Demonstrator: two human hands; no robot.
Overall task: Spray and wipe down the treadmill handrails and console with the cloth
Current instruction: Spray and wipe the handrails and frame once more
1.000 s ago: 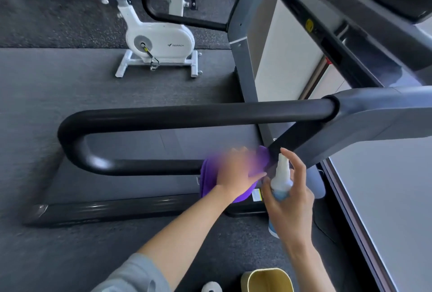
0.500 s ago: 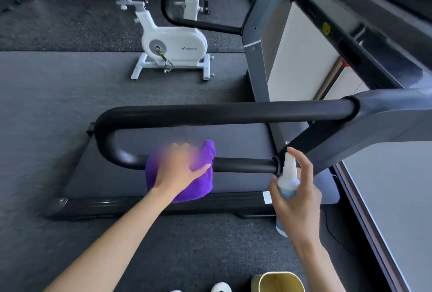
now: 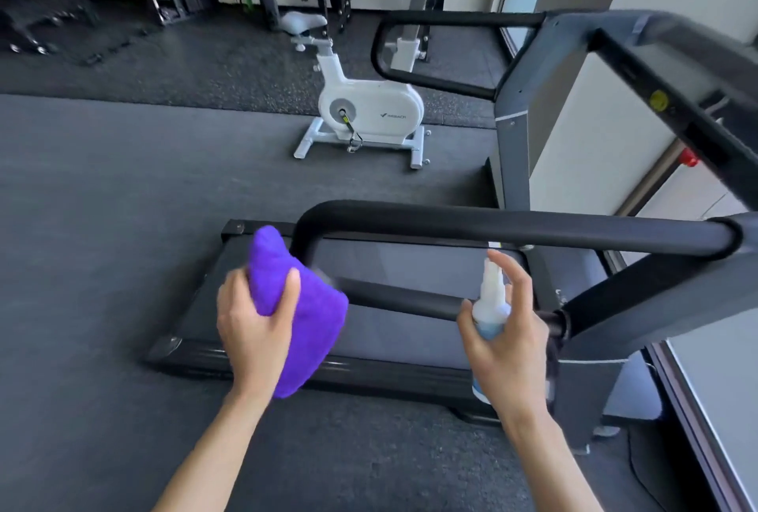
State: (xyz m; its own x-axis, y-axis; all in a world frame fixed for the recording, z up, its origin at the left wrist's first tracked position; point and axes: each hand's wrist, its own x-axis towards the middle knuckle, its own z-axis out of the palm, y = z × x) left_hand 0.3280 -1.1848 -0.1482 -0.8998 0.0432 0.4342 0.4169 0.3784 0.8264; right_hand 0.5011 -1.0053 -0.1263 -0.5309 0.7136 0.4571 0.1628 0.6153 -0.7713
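The treadmill (image 3: 410, 364) fills the middle and right of the view, on a dark gym floor. Its near handrail (image 3: 512, 230) is a black loop: a top bar, a bend at the left end, and a lower bar. A second handrail (image 3: 443, 19) is farther back. The console is up at the right edge and mostly out of view. A white bike (image 3: 369, 109) stands well behind.

The cloth (image 3: 303, 306) is purple and bunched up. It sits at the left bend of the near rail, touching the end of the lower bar. The left hand (image 3: 254, 323) grips it, with the thumb on the front and the fingers curled behind.

The bottle (image 3: 490, 306) is small and white, with blue at the bottom. It is just in front of the lower bar, near its right end. The right hand (image 3: 508, 343) is wrapped round it, with one finger up over the top.

What could go wrong, I think:
- The spray could miss the bar and wet the belt, making it slippery, if the nozzle points the wrong way. I cannot tell which way it points.
- The cloth could slip off the round bend and skip a part.
- The far rail and console could be forgotten.
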